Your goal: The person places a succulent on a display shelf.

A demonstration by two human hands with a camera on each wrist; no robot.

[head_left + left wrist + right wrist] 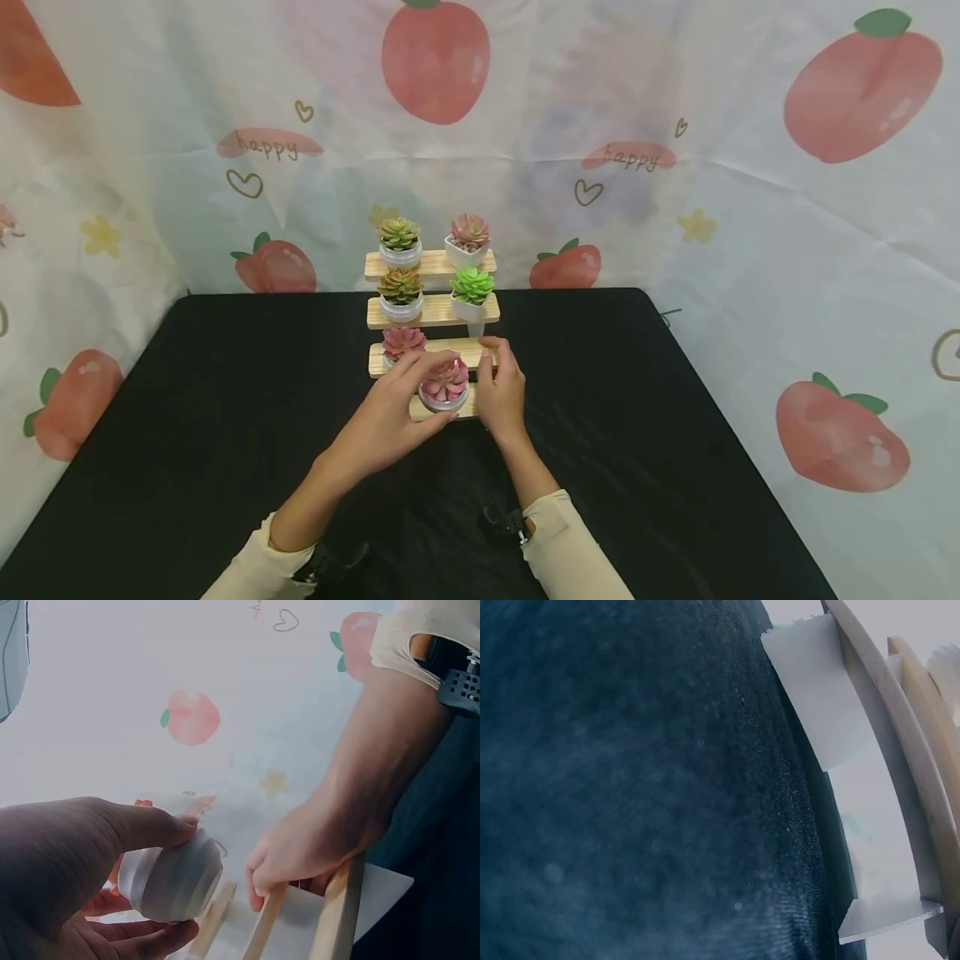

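My left hand (382,417) grips a small artificial succulent (446,382) in a round white pot (172,877), thumb on one side and fingers on the other. It overlaps the lowest boards of a tiered wooden plant stand (433,311) in the head view. At the stand's right end, my right hand (501,392) holds the boards with curled fingers, as the left wrist view shows. Behind the left fingers, a pink succulent (404,340) on the third board is partly hidden. The right wrist view catches the stand's white side panel (817,690) but no fingers.
Higher on the stand sit a yellow-green succulent (399,233), a dusty-pink one (469,232), a brownish one (401,286) and a bright green one (472,286). Black cloth (615,433) covers the table. A fruit-print curtain (525,108) hangs behind and at both sides.
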